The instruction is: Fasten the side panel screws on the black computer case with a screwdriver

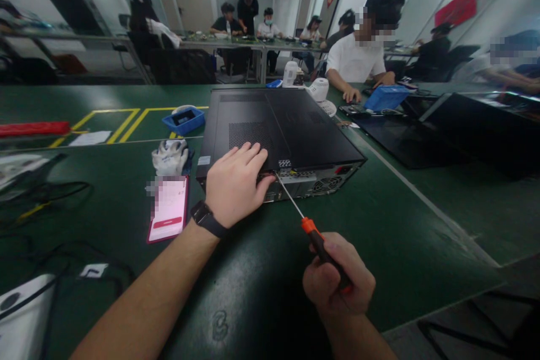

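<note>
A black desktop computer case (pixel 312 129) lies flat on the green table, its rear panel with a fan grille facing me. My left hand (pixel 236 183) rests on the top cover near the rear edge, fingers stretched out and the thumb down by the panel. In my right hand (pixel 340 275) is a screwdriver (pixel 314 230) with an orange and dark handle, gripped in closed fingers. Its thin shaft points up and left, and the tip meets the upper rear edge of the case beside my left thumb. Whatever the tip touches is too small to make out.
Left of the case lie a phone (pixel 169 211), grey-white gloves (pixel 169 157) and a blue tray (pixel 184 120). Black cables (pixel 54 188) spread across the left side. To the right are a dark flat panel (pixel 405 138) and a blue bin (pixel 386 97), where a person in white (pixel 354 59) works.
</note>
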`<state>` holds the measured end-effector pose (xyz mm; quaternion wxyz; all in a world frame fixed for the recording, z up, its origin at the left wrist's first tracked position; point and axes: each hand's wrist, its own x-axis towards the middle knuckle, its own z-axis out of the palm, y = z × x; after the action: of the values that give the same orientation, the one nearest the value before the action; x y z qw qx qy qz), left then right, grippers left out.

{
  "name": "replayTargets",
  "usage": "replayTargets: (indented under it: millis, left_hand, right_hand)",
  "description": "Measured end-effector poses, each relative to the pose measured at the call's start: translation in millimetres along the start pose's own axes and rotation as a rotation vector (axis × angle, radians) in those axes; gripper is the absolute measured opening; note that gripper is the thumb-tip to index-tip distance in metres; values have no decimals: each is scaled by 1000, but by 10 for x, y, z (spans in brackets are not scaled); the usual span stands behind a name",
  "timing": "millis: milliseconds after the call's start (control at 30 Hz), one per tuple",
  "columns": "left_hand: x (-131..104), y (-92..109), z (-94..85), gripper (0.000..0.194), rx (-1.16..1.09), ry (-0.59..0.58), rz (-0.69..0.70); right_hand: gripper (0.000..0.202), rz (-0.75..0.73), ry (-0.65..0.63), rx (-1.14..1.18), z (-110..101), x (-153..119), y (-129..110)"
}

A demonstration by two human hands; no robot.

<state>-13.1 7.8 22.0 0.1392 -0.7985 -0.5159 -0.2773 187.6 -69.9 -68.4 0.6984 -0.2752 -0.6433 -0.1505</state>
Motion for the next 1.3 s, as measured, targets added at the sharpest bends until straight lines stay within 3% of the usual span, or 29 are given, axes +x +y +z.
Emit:
replayTargets:
  millis: [200, 333, 633, 1133, 1300]
  left_hand:
    - [4, -4, -5, 45, -10, -1, 1]
    - [2, -3, -6, 45, -1, -1, 3]
    - [-2, 3, -8, 44, 4, 6, 3]
    - [-3, 0, 0, 46, 2, 13, 4]
    - [-8, 5, -3, 46, 5, 15, -2]
  right_hand:
    - [38, 61, -61, 84, 22, 73, -67]
    - [39, 40, -16, 68, 36, 118, -85]
    - [34, -18, -59, 20, -23, 79, -40]
    - [37, 85, -105, 81, 22, 99, -87]
    - [33, 139, -181, 105, -8, 202, -116]
